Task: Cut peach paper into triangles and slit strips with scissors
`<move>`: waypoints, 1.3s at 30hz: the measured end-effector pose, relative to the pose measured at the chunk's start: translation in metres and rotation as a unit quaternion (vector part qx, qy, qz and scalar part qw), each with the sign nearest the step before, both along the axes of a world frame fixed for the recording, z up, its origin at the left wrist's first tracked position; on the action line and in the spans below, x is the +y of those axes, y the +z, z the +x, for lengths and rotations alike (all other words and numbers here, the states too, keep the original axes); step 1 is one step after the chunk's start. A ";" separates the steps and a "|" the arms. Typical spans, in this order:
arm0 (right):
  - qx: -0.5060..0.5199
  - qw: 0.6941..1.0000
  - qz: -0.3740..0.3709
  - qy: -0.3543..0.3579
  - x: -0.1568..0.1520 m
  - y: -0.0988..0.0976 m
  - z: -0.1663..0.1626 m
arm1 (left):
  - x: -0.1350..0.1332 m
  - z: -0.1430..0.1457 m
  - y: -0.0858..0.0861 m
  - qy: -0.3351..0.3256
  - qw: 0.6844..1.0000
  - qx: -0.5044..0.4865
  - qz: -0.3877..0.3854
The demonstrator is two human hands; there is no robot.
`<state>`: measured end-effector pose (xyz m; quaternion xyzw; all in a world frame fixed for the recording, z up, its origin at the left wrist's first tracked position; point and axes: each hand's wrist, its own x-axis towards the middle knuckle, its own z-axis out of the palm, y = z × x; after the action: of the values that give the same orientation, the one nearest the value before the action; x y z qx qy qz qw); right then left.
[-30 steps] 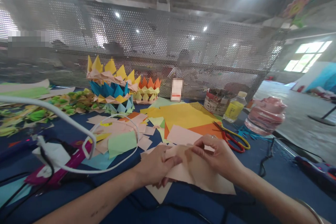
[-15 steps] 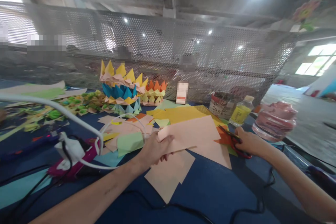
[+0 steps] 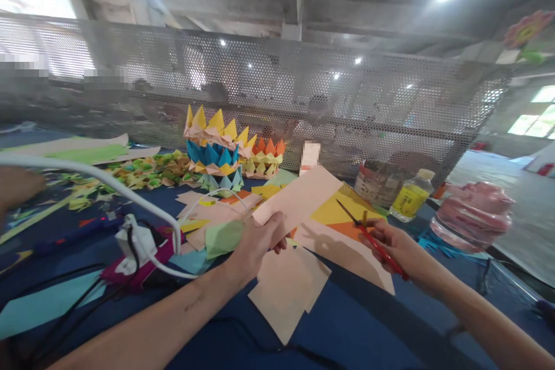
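My left hand [image 3: 264, 238] is closed on a pale pink paper strip [image 3: 301, 196], thumb on top, its far end tilted up and to the right. In my right hand [image 3: 390, 243] is a pair of red-handled scissors [image 3: 373, 243], held above the table. The dark blades point up and left, near the strip but apart from it. Beneath lie another pink sheet [image 3: 347, 254], yellow paper [image 3: 342, 208] and orange paper [image 3: 344, 231]. Closer to me, overlapping pink pieces [image 3: 290, 289] rest on the blue table [image 3: 355, 324].
Folded-paper crowns [image 3: 212, 153] stand at the back, beside a heap of green and yellow scraps [image 3: 151, 170]. A purple power strip [image 3: 143, 266] with cables is at left. On the right are a yellow-labelled bottle [image 3: 410, 196] and a pink jug [image 3: 472, 214]. Mesh [image 3: 269, 92] closes the back.
The scissors have been lifted off the papers at the right and brought left toward the strip. The strip's far end has swung upward in my left hand. The view has shifted slightly.
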<state>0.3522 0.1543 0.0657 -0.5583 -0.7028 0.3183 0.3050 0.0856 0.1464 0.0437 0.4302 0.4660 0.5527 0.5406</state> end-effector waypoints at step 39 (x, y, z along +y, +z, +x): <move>0.014 0.982 -0.084 0.168 -0.058 0.011 -0.058 | -0.015 0.012 0.000 -0.056 0.996 0.002 0.068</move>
<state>0.2945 0.0963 0.0770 -0.4518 -0.7529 0.4305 0.2091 0.0972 0.1317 0.0437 0.4926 0.4040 0.5511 0.5389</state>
